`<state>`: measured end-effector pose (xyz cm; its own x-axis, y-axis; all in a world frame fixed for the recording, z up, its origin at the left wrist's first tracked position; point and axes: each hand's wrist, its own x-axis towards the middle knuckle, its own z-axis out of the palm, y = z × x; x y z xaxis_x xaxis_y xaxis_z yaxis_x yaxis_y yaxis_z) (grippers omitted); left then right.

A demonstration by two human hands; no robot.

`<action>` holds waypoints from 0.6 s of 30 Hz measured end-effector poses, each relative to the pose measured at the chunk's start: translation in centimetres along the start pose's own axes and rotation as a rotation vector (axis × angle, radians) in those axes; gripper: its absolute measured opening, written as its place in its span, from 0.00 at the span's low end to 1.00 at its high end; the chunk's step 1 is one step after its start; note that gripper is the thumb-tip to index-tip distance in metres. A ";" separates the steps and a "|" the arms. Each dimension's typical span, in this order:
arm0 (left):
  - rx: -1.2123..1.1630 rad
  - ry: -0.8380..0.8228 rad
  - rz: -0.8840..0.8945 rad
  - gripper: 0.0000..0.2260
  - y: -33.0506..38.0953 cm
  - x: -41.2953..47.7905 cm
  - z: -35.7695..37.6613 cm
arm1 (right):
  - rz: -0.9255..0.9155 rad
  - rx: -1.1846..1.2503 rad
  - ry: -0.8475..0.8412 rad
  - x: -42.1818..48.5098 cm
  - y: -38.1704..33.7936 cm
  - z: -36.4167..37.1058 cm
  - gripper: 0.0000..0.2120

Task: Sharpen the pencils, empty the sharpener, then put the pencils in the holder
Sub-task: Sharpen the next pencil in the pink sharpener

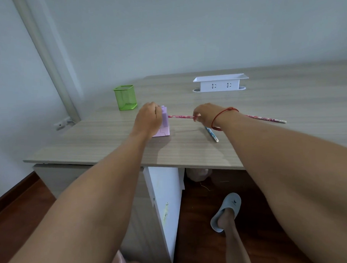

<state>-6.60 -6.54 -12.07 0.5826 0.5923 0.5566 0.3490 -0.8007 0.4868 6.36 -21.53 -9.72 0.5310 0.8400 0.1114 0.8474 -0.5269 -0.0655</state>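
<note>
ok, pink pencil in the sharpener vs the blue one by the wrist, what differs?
The pink pencil is pinched by the right hand, tip in the sharpener; the blue pencil lies loose on the desk. Pink runs sideways, clear of the desk; blue angles toward the near edge, partly hidden by the wrist. Both are slim and patterned.

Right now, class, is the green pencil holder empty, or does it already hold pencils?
Empty: no pencil shows through the mesh of the green holder or above its rim.
</note>
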 end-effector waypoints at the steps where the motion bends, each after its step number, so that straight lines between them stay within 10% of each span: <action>1: 0.000 0.006 0.009 0.14 -0.1 0.0 0.0 | 0.000 0.033 0.004 0.1 0.0 0.1 0.12; 18: 0.261 0.098 0.015 0.14 -0.2 0.0 0.5 | -0.061 -0.016 0.180 1.5 -3.0 0.7 0.13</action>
<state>-6.36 -6.40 -12.52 0.5199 0.5755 0.6312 0.5252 -0.7982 0.2952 4.65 -18.56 -10.06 0.4683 0.8345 0.2903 0.8770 -0.4789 -0.0381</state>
